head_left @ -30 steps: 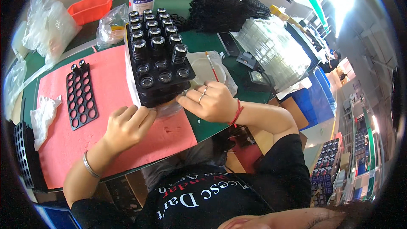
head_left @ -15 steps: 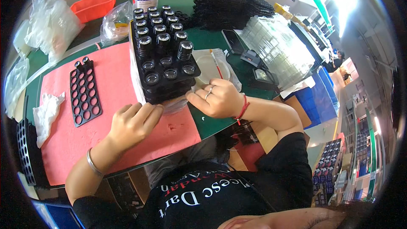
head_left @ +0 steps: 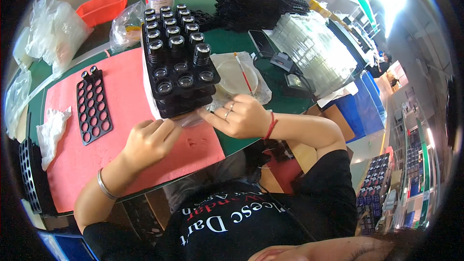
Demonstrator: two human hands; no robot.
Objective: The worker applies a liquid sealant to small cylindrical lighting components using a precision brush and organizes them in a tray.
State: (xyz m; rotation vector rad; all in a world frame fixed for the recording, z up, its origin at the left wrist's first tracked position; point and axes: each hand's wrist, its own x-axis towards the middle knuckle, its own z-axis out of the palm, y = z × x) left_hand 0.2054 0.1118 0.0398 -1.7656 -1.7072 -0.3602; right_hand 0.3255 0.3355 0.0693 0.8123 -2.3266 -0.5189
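Two hands meet at the near end of a stack of black trays [head_left: 186,99], over the table's [head_left: 237,146] near edge. The left hand [head_left: 152,140] is curled, thumb against fingertips, at the left side of some clear film [head_left: 192,118]; the right hand [head_left: 241,116] is bent, fingertips at the film's other side. Whether either grips the film cannot be told. The lower trays are partly hidden, so their number is unclear, and the table's left end is lost in the dark rim. About sixteen black cylinders [head_left: 176,43] stand upright in the top tray, shiny ends up; five low, glassy-topped pieces [head_left: 185,81] fill its near end. Two more small cylinders [head_left: 94,70] stand at the far end of one loose tray [head_left: 95,104] on a pink sheet [head_left: 125,87]. The stack's long axis runs from the table's near edge toward its far edge, far end slightly left.
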